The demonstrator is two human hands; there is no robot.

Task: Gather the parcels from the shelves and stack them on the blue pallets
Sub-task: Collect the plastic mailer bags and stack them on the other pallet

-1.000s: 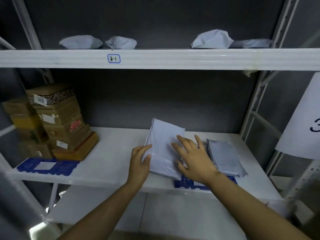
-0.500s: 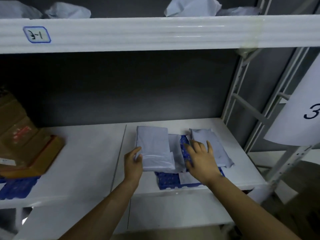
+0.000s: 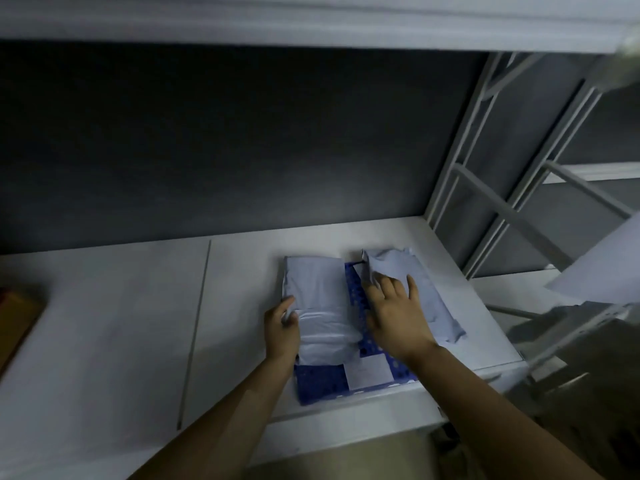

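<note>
Left hand (image 3: 281, 327) round parcel (image 3: 320, 292), right hand (image 3: 394, 313) flat

left grip (image 3: 282, 325) holds parcel (image 3: 318, 292) | right grip (image 3: 394, 313) touches second parcel (image 3: 434, 292) | blue pallet (image 3: 318, 379) beneath

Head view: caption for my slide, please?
Left hand grips the left parcel; right hand rests on the right parcel, on a blue pallet.

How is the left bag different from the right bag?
The left bag looks smooth and neatly folded; the right bag is crumpled. The left hand grips the left bag's edge, while the right hand lies flat on the right bag. Both are pale grey-blue and lie side by side over the blue pallet.
</note>
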